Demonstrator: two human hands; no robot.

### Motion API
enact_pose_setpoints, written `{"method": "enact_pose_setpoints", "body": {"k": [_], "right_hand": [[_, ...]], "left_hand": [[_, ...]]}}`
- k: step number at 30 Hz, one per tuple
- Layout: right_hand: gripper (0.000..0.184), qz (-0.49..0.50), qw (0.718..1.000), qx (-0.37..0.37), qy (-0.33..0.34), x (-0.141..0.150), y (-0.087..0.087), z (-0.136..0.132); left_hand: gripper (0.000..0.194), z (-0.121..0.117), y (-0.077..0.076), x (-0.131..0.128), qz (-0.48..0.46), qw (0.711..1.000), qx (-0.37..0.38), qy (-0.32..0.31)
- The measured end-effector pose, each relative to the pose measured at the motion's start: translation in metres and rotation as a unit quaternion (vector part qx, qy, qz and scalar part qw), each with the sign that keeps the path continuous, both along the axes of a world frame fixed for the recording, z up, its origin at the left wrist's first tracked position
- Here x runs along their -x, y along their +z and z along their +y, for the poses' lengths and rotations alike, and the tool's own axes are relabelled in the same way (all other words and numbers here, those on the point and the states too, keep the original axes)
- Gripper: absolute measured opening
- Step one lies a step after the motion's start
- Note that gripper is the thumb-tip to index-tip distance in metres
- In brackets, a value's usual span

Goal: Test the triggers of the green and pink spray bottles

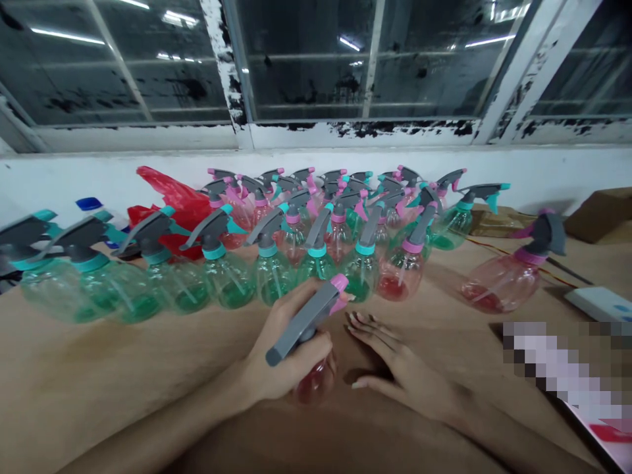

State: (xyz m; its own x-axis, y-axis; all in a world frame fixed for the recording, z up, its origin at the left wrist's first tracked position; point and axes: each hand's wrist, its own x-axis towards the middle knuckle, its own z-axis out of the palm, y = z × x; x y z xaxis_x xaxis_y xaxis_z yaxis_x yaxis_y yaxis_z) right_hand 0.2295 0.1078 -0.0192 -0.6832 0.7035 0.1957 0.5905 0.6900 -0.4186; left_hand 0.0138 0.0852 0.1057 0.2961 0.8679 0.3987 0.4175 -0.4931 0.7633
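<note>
My left hand is wrapped round a pink spray bottle near the table's front edge. The bottle's grey trigger head with a pink nozzle tip points away from me. Just to the right, my right hand rests on the table with its fingers stretched out, holding nothing. Beyond both hands stands a row of green spray bottles with grey and teal heads. A pink spray bottle ends that row on the right. Another pink spray bottle stands apart farther right.
Several more spray bottles crowd behind the front row, near the wall. A red plastic bag and a blue-capped bottle are at the back left. To the right lie a cardboard box, a white device and a partly blurred flat item.
</note>
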Motion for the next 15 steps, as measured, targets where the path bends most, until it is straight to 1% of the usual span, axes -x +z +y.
{"method": "enact_pose_setpoints", "body": {"k": [4,8,12,15], "right_hand": [[0.071,0.012,1.0,-0.007,0.002,0.0001,-0.0002,0.0002],[0.071,0.019,1.0,-0.006,0.004,-0.0004,-0.0018,0.0003],[0.069,0.031,0.999,-0.005,0.006,-0.0009,-0.0033,0.0005],[0.069,0.023,1.0,-0.004,0.004,-0.0008,-0.0036,0.0005]], "left_hand": [[0.033,-0.0014,-0.0032,0.0002,-0.032,0.999,-0.006,-0.015],[0.035,-0.0019,-0.006,0.0015,-0.033,0.999,0.028,-0.024],[0.035,-0.0013,-0.0081,0.002,-0.033,0.999,0.022,-0.014],[0.036,-0.0013,-0.0089,0.0018,-0.034,0.999,0.035,-0.013]]}}
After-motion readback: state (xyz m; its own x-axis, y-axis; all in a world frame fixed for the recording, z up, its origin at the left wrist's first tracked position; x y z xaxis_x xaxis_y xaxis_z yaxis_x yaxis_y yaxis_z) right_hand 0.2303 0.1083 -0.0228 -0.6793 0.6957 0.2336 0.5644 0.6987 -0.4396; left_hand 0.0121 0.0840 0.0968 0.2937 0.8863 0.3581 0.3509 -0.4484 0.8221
